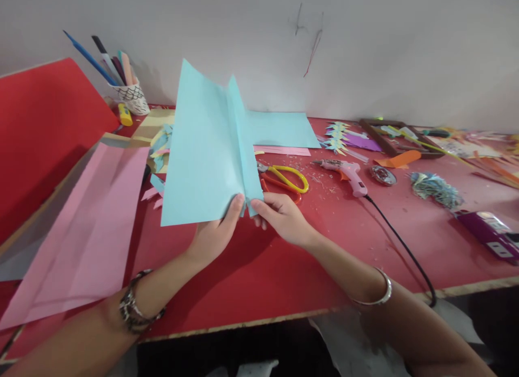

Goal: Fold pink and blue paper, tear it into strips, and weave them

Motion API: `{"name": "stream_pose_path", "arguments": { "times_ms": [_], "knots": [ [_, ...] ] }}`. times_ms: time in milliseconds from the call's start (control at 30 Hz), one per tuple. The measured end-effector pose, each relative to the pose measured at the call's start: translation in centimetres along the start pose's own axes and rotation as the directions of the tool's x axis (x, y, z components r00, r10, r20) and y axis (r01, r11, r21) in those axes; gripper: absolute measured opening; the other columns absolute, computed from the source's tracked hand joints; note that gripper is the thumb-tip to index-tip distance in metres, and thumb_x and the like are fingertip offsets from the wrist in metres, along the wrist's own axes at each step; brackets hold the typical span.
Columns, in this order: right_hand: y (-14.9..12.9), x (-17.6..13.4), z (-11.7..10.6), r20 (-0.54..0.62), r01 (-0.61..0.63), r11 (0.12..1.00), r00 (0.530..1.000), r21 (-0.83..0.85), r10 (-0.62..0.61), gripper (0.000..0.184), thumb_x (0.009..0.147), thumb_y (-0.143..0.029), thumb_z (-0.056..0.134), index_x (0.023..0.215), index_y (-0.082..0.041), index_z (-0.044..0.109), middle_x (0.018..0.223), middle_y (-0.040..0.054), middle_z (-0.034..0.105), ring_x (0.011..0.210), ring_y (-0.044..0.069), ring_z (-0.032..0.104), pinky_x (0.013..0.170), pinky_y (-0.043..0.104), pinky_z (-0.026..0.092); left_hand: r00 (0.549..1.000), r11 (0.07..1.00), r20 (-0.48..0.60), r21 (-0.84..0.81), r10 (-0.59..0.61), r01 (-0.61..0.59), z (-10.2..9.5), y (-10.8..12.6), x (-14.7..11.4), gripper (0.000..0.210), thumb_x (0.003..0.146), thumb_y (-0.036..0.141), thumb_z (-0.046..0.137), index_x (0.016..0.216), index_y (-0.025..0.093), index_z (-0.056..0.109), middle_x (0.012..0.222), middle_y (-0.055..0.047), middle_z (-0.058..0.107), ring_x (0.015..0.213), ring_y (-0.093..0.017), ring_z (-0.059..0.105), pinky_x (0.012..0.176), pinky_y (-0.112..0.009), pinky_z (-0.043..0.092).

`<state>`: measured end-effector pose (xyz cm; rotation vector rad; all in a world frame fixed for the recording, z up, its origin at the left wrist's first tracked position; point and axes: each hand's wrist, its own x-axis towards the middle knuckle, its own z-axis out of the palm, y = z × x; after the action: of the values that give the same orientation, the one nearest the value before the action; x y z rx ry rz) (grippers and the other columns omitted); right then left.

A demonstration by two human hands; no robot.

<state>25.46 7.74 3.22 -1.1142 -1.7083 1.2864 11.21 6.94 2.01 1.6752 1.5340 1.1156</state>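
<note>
A light blue sheet of paper (pixel 203 155), with a narrow folded strip along its right side, is held up above the red table. My left hand (pixel 217 231) grips its lower edge near the crease, thumb in front and the other fingers hidden behind. My right hand (pixel 279 215) pinches the bottom corner of the folded strip between thumb and fingers. Just beyond my right hand lie scissors (pixel 290 179) with yellow and red-orange handles. Behind the held sheet, another light blue paper (pixel 281 129) rests flat on the table.
Pink paper (pixel 89 220) and a red board (pixel 44 133) lie left. A patterned cup (pixel 132 98) of pens stands by the wall. Rightward are a pink glue gun (pixel 344 174) with a black cord, a fringed paper bundle (pixel 433 189), a purple box (pixel 488 233) and a brown frame (pixel 391 141).
</note>
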Motion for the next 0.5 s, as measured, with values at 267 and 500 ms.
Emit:
{"name": "stream_pose_path", "arguments": {
  "times_ms": [267, 500],
  "knots": [
    [0.08, 0.10, -0.19, 0.010, -0.052, 0.998, 0.999, 0.044, 0.051, 0.031, 0.079, -0.039, 0.042, 0.062, -0.015, 0.049, 0.051, -0.0043, 0.047, 0.045, 0.005, 0.045, 0.047, 0.019, 0.038, 0.996, 0.993, 0.044, 0.078, 0.083, -0.086, -0.20, -0.55, 0.42, 0.030, 0.074, 0.047, 0.042, 0.064, 0.024, 0.058, 0.070, -0.002, 0.065, 0.079, -0.022, 0.060, 0.089, -0.034, 0.042],
    [-0.13, 0.15, -0.31, 0.003, -0.072, 0.996, 0.997, 0.046, 0.072, 0.027, 0.077, -0.038, 0.045, 0.062, -0.016, 0.046, 0.054, -0.0045, 0.044, 0.047, 0.005, 0.045, 0.048, 0.020, 0.039, 0.971, 0.969, 0.023, 0.069, 0.237, -0.238, 0.07, -0.42, 0.07, 0.027, 0.076, 0.040, 0.043, 0.081, 0.024, 0.064, 0.086, -0.002, 0.068, 0.090, -0.020, 0.060, 0.095, -0.031, 0.038]
  ]
}}
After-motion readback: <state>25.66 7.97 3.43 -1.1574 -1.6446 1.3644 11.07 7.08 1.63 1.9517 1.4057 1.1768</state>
